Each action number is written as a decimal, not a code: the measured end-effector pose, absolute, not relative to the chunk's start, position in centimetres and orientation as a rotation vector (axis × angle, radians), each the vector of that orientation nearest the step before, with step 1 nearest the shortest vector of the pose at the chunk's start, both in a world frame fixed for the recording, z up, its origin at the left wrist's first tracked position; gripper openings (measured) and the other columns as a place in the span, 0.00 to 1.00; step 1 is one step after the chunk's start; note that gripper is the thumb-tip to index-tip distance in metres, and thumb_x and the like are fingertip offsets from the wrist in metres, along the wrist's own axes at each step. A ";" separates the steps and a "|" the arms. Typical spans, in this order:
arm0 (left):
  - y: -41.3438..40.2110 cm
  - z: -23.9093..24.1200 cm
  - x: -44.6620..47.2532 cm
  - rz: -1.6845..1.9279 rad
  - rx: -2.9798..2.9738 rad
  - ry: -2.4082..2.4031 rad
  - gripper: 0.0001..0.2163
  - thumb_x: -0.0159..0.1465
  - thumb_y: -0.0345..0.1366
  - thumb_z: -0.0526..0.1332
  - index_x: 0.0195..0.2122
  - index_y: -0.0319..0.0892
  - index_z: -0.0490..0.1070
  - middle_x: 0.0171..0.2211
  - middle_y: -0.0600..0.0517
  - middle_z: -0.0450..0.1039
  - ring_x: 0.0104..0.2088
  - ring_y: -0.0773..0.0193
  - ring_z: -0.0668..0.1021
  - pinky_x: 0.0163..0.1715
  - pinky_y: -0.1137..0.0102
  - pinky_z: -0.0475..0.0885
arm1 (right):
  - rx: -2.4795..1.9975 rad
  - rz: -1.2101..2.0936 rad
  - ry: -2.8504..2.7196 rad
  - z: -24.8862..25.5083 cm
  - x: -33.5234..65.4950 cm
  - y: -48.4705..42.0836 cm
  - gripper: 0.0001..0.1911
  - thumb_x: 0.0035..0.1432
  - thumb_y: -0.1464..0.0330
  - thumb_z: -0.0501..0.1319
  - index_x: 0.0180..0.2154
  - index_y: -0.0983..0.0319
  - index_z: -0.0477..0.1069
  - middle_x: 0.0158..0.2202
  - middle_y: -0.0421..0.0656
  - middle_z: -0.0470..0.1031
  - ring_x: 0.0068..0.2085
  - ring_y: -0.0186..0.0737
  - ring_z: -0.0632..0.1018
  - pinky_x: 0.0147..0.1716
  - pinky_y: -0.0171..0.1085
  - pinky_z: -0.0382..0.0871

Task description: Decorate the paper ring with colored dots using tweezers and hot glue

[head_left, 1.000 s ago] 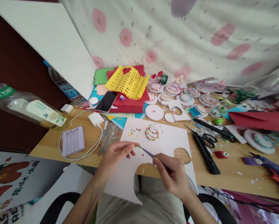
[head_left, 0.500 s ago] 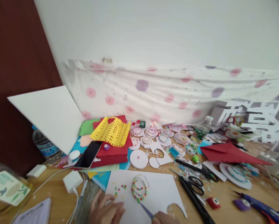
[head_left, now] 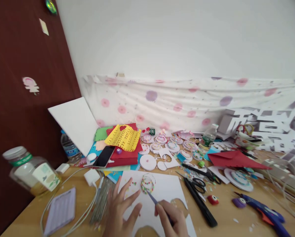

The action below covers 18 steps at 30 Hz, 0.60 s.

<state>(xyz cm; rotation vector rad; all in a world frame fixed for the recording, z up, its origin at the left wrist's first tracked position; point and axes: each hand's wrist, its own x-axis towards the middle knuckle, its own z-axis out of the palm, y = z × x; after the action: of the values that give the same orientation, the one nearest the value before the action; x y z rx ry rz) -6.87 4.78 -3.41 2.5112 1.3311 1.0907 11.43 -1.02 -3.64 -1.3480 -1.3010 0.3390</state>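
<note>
Left hand (head_left: 116, 212): fanning its fingers apart in the head view, where half a second ago they were bunching together; it is gripping nothing, and showing at lower centre.
Right hand (head_left: 172, 214): pinching a pointed tool (head_left: 152, 198) (blue-grey and slim), slanting towards upper left.
Tool tip: reaching the lower edge of the beaded rings; whether it is touching them, I cannot tell.
Beaded rings (head_left: 147, 190): lying on the white sheet (head_left: 168, 186), just below the frame's middle, showing red, green and yellow dots.
Thin rods (head_left: 100, 200): lying bundled left of the left hand.
Phone (head_left: 104, 156): resting left of centre, beside a yellow sheet (head_left: 124, 140).
</note>
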 end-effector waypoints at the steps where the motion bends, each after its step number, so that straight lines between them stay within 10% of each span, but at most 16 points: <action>1: 3.9 -2.7 -6.1 1.116 2.406 1.300 0.15 0.64 0.43 0.63 0.52 0.60 0.76 0.62 0.50 0.69 0.66 0.36 0.61 0.59 0.31 0.57 | -1.311 0.373 -1.326 -3.0 11.3 -1.5 0.25 0.67 0.55 0.53 0.21 0.61 0.67 0.17 0.37 0.63 0.20 0.32 0.65 0.22 0.32 0.56; 8: -0.6 0.0 -2.3 1.208 1.661 0.999 0.14 0.65 0.48 0.60 0.42 0.48 0.82 0.56 0.42 0.74 0.64 0.44 0.65 0.62 0.47 0.62 | -1.111 0.449 -1.337 -2.3 9.1 -3.6 0.20 0.68 0.61 0.52 0.25 0.62 0.68 0.20 0.38 0.67 0.22 0.32 0.66 0.21 0.30 0.57; 13: -1.6 -0.2 -1.4 1.202 1.251 1.012 0.18 0.59 0.53 0.64 0.34 0.42 0.83 0.51 0.40 0.74 0.51 0.46 0.76 0.42 0.62 0.76 | -1.221 0.508 -1.456 -2.9 8.6 -3.7 0.23 0.70 0.59 0.46 0.30 0.63 0.70 0.23 0.41 0.71 0.23 0.34 0.69 0.23 0.31 0.61; 18: -0.8 -1.6 -2.3 1.330 1.109 1.169 0.23 0.54 0.58 0.65 0.26 0.40 0.79 0.42 0.43 0.76 0.48 0.48 0.76 0.47 0.62 0.72 | -1.303 0.575 -1.778 0.2 13.6 -5.9 0.14 0.62 0.59 0.62 0.29 0.61 0.76 0.30 0.42 0.76 0.31 0.37 0.75 0.32 0.33 0.68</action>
<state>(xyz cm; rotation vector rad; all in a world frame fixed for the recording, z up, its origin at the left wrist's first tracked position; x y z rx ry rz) -2.34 -0.77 -1.58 1.1087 1.1692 1.3298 13.63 -5.92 0.25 -1.3029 -1.7779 0.5745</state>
